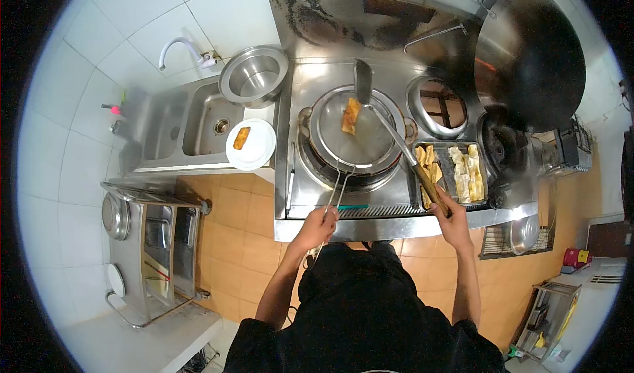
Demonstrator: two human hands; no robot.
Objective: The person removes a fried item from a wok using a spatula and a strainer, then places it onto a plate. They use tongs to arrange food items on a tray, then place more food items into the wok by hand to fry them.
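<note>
"From the head camera, what have my two hands got?"

"My left hand is closed on the wire handle of the strainer, which sits over the round pan. My right hand is wrapped around the wooden grip of the spatula. Neither hand looks open."

"And the golden piece?"

"Within the strainer's ring, a little far of its centre. It lies far and slightly right of my left hand, far and clearly left of my right one. I judge the left hand nearer."

"Its long axis?"

"Mostly near to far, the far end leaning right, toward the blade. The spatula slants from my right hand toward far left, so it crosses that line at an angle. Whether blade and piece touch, I can't tell."

"Anything about them?"

"Golden strips and pale strips lie side by side, just far of my right hand. Well to the left, a white plate holds a browned piece."
</note>
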